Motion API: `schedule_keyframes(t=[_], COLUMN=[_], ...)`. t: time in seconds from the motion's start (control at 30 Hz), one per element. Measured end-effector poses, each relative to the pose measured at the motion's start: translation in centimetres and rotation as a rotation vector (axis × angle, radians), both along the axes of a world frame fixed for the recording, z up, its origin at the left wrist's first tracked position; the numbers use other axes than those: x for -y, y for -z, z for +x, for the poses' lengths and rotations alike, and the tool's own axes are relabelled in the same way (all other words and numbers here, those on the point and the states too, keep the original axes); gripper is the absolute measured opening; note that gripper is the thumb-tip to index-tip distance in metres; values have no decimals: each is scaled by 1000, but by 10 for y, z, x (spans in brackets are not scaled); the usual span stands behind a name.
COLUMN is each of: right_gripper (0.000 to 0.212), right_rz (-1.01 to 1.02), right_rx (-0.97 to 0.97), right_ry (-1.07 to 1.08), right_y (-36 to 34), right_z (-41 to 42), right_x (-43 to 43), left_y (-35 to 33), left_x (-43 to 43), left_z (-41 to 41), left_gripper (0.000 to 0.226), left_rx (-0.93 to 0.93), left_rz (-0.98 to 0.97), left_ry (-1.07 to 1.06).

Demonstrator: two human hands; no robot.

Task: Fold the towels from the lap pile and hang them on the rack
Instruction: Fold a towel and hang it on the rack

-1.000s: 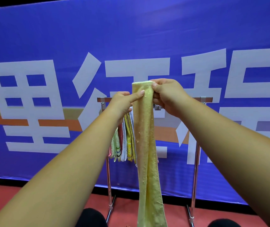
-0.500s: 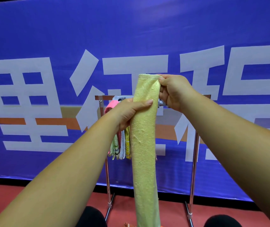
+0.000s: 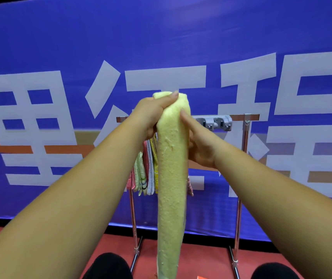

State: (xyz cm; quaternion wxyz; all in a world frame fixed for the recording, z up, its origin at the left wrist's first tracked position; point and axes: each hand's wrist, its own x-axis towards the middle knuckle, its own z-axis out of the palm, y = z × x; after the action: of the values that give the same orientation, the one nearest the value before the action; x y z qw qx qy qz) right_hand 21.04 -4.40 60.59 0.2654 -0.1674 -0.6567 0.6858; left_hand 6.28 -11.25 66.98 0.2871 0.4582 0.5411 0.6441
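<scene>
A: Blue banner stood behind, the rack before it, hung towels bunched at its left end.
B: The towel dangled in front of the rack, a long narrow strip.
A: Left hand gripped its top; right hand clasped it just below, thumb across.
B: Folding step, I'd say. Next called for draping it over the rack, beside the bunch.

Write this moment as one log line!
left hand grips yellow towel top | right hand holds it lower | rack behind

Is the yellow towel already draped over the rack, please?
No, the left hand and right hand hold the yellow towel up in front of the rack.
</scene>
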Motion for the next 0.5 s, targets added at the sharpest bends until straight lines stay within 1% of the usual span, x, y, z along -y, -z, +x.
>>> schedule_keyframes(t=[0.07,0.1,0.23,0.37,0.5], right_gripper=[50,47,41,38,38], right_rz=[29,34,60,38,29], right_rx=[12,9,-1,-20,-37], right_ry=[11,13,-8,-9,15], right_y=[6,8,18,22,18], right_z=[-1,-2,-1,0,0], right_x=[2,1,-6,-5,-3], left_y=[-8,-11,-21,-21,0], left_x=[-3,-5,-8,-10,-12], left_z=[-6,-9,-18,-29,-28], left_gripper=[59,59,39,37,24], left_rx=[29,52,196,373,453], left_rz=[-17,-24,-40,-19,-20], left_ry=[-36,-47,-50,-42,0])
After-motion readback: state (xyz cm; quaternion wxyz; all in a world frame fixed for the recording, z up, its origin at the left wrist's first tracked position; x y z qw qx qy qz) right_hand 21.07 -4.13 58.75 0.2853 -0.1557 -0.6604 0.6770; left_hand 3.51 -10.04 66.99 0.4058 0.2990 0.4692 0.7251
